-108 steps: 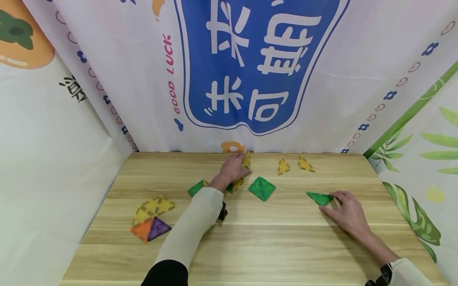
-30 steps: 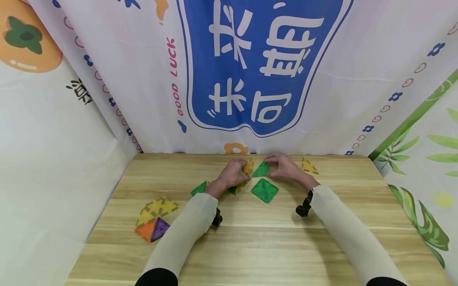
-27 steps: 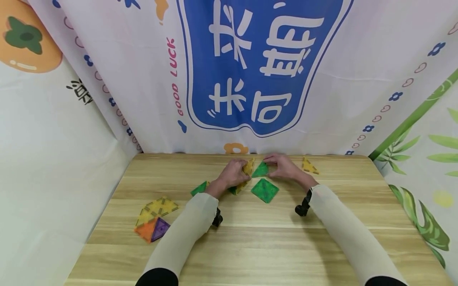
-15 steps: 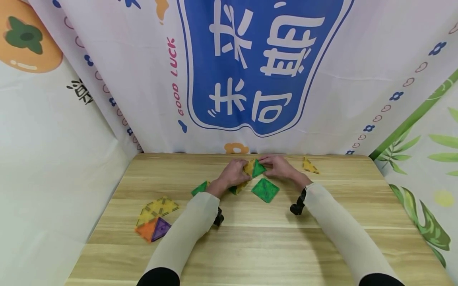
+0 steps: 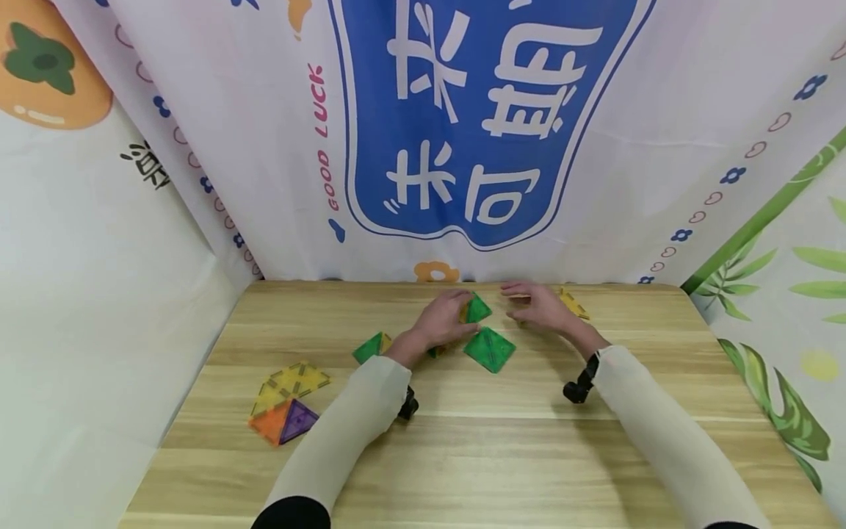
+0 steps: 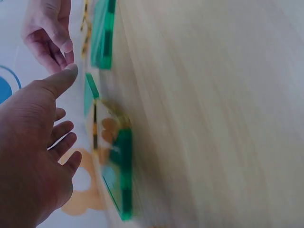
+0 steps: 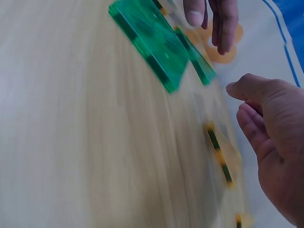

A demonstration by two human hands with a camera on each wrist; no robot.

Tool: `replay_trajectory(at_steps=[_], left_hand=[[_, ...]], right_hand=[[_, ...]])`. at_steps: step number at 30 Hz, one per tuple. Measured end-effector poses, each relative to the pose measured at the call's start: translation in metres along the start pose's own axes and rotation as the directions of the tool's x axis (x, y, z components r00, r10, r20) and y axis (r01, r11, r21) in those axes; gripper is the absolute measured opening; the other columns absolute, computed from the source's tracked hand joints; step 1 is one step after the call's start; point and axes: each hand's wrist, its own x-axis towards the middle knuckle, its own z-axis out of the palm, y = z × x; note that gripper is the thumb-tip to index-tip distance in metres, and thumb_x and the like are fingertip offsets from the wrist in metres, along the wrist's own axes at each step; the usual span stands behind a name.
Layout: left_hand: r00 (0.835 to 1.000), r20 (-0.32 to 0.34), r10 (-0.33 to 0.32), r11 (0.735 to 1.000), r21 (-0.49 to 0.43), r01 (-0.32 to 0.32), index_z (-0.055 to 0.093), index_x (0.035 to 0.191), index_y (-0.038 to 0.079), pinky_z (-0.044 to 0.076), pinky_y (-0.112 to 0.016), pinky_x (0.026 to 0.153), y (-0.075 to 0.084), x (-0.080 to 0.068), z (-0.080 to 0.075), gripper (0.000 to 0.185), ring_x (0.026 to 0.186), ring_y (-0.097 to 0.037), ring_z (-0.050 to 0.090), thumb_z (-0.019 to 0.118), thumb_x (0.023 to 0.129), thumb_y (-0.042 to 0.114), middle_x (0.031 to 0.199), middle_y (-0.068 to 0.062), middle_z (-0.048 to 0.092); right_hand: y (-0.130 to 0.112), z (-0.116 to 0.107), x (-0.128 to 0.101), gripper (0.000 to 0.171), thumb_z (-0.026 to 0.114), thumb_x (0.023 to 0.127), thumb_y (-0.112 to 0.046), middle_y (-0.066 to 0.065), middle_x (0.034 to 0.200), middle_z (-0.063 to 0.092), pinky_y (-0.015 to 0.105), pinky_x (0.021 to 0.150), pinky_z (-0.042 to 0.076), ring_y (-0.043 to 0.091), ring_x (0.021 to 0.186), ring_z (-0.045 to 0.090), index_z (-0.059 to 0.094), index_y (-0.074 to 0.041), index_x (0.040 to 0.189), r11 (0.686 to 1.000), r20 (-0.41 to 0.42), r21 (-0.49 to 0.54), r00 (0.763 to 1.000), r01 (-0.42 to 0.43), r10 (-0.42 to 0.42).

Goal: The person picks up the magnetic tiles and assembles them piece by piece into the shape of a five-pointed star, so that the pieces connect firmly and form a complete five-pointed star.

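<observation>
My left hand [image 5: 441,321] is over the back middle of the table, fingertips close to a translucent green triangle magnetic tile [image 5: 479,308] that stands against a yellow triangle tile. In the left wrist view the left fingers are relaxed, with nothing between them. To the right, my right hand [image 5: 538,307] hovers apart from the green triangle, loosely curled and holding nothing. A yellow triangle tile [image 7: 220,154] lies below that hand in the right wrist view; the hand covers it in the head view. A green diamond of two triangles [image 5: 490,350] lies just in front.
Another yellow triangle tile [image 5: 573,303] lies at the back right. A green and yellow piece [image 5: 371,348] sits left of the left wrist. On the left, yellow tiles [image 5: 291,382] adjoin an orange tile [image 5: 271,422] and a purple tile [image 5: 299,421]. A printed curtain [image 5: 284,242] hangs behind the table.
The right hand brought the green triangle from the table's right to the yellow tile, let it go and drew back right. The left hand has let go of the yellow tile and shifted slightly right.
</observation>
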Motion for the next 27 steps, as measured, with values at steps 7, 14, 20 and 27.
replay_trajectory(at_steps=[7, 14, 20, 27], left_hand=[[0.993, 0.093, 0.072, 0.996, 0.04, -0.076, 0.046, 0.16, 0.011, 0.035, -0.041, 0.125, 0.027, 0.008, 0.007, 0.072, 0.153, -0.028, 0.041, 0.07, 0.102, 0.046, 0.165, -0.009, 0.045], [0.983, 0.146, 0.113, 0.99, 0.066, -0.123, 0.043, 0.163, 0.013, 0.033, -0.036, 0.126, 0.05, 0.014, 0.018, 0.074, 0.155, -0.023, 0.039, 0.065, 0.103, 0.05, 0.169, -0.006, 0.039], [0.967, 0.203, 0.151, 0.984, 0.061, -0.166, 0.039, 0.165, 0.013, 0.031, -0.035, 0.127, 0.068, 0.02, 0.027, 0.075, 0.157, -0.022, 0.034, 0.059, 0.105, 0.055, 0.173, -0.006, 0.032], [0.954, 0.263, 0.148, 0.987, 0.021, -0.159, 0.029, 0.168, 0.01, 0.024, -0.031, 0.129, 0.08, 0.021, 0.035, 0.084, 0.161, -0.021, 0.025, 0.058, 0.105, 0.057, 0.176, -0.008, 0.023]], right_hand=[[0.01, -0.033, -0.03, 0.05, 0.078, 0.093, 0.002, 0.032, 0.147, 0.056, 0.057, 0.107, 0.052, 0.051, 0.13, 0.059, 0.061, 0.014, 0.138, 0.996, -0.069, -0.058, 0.996, -0.067, 0.063], [0.026, -0.054, -0.056, 0.05, 0.078, 0.094, 0.0, 0.033, 0.147, 0.055, 0.059, 0.106, 0.052, 0.053, 0.13, 0.058, 0.061, 0.012, 0.139, 0.984, -0.12, -0.144, 0.989, -0.108, 0.091], [0.037, -0.061, -0.071, 0.052, 0.078, 0.094, 0.001, 0.035, 0.145, 0.057, 0.062, 0.106, 0.05, 0.054, 0.128, 0.059, 0.059, 0.013, 0.141, 0.978, -0.156, -0.158, 0.982, -0.134, 0.11], [0.041, -0.06, -0.084, 0.059, 0.078, 0.096, -0.009, 0.029, 0.148, 0.057, 0.062, 0.112, 0.045, 0.05, 0.134, 0.057, 0.055, 0.006, 0.148, 0.959, -0.147, -0.179, 0.97, -0.22, 0.195]])
